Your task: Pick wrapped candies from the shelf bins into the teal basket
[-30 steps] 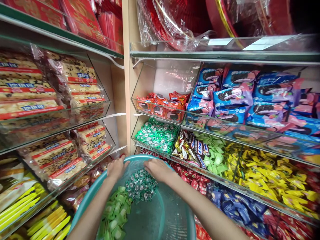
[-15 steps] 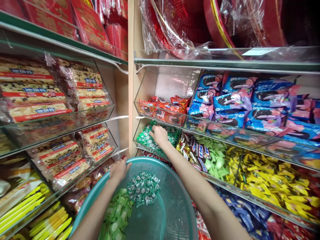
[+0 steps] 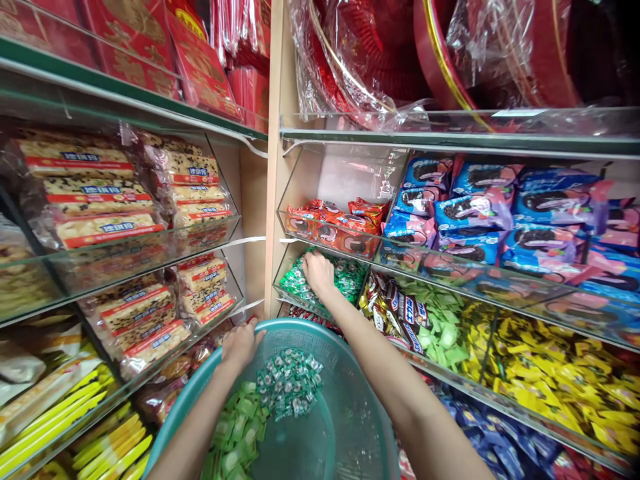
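Note:
My left hand is closed over the far left rim of a round green plastic basket. Inside the basket sit a pile of small green-and-clear wrapped candies and a heap of light green packets. Reaching into a clear shelf bin, my right hand has its fingers curled down among green-wrapped candies. Its fingertips are partly hidden, so how many candies it grips cannot be seen.
Above that bin are red snack packets, with blue-and-pink cookie packs to the right. Chocolate bars and yellow-wrapped candies fill neighbouring bins. A clear shelf edge overhangs the lower bins. Packaged sesame bars stand left.
The view has shifted slightly, so the shelves appear a little further right and lower. My right hand stays down in the green candies, and my left hand keeps hold of the basket rim.

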A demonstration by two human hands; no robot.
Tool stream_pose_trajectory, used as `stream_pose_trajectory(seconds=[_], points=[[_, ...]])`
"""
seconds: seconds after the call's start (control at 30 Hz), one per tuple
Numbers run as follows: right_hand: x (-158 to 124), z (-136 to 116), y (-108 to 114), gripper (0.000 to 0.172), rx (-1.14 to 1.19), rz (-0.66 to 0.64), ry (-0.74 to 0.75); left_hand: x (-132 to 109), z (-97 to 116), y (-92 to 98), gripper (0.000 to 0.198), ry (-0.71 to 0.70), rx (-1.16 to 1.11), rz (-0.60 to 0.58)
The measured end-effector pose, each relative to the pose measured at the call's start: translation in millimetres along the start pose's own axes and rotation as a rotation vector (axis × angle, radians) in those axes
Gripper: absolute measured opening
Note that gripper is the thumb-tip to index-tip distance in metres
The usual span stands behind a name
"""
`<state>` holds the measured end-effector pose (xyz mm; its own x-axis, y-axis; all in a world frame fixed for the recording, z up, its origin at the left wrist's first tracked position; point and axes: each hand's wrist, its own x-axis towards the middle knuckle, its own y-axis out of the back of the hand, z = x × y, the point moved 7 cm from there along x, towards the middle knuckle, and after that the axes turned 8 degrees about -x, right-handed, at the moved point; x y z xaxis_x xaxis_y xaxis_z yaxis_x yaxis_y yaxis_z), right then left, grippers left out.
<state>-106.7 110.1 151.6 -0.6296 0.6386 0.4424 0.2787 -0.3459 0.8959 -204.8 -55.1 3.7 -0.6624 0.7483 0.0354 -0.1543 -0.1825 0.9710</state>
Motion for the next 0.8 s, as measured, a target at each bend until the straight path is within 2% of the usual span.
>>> stream_pose_trajectory(seconds=[0.1,0.2,0.27,0.33,0.4,0.5,0.6,0.67,0.8], points=[[-18.1,-2.0,24.7,0.029,0.172,0.169,0.044,1.0,0.1,-1.3,0.04,-0.002,-0.009,-0.002],[-48.2,-6.1,40.0,0.024,0.556,0.295,0.095,1.8,1.9,-1.9,0.041,-0.009,-0.007,0.0],[-67.9,-7.3,30.6,0.022,0.89,0.237,0.063,1.9,3.7,-1.6,0.04,-0.012,0.003,0.0],[-85.9,-11.0,5.4,0.023,1.177,0.071,-0.004,1.9,5.6,-1.7,0.04,-0.011,0.009,-0.014],[-103.0,-16.0,-25.7,0.023,1.332,-0.104,-0.048,2.0,8.3,-0.8,0.04,-0.018,0.009,-0.015],[-123.1,-17.3,-70.8,0.022,1.34,-0.266,-0.045,2.2,9.8,-1.2,0.041,-0.011,0.008,-0.023],[-135.5,-7.7,-108.6,0.017,1.168,-0.359,-0.062,1.5,8.4,-3.3,0.04,-0.011,0.01,-0.028],[-140.9,1.5,-123.8,0.014,0.964,-0.399,-0.066,0.7,6.4,-4.8,0.041,-0.013,0.01,-0.026],[-151.7,7.1,-132.7,0.015,0.646,-0.507,0.058,0.1,3.6,-7.6,0.041,-0.011,0.005,-0.027]])
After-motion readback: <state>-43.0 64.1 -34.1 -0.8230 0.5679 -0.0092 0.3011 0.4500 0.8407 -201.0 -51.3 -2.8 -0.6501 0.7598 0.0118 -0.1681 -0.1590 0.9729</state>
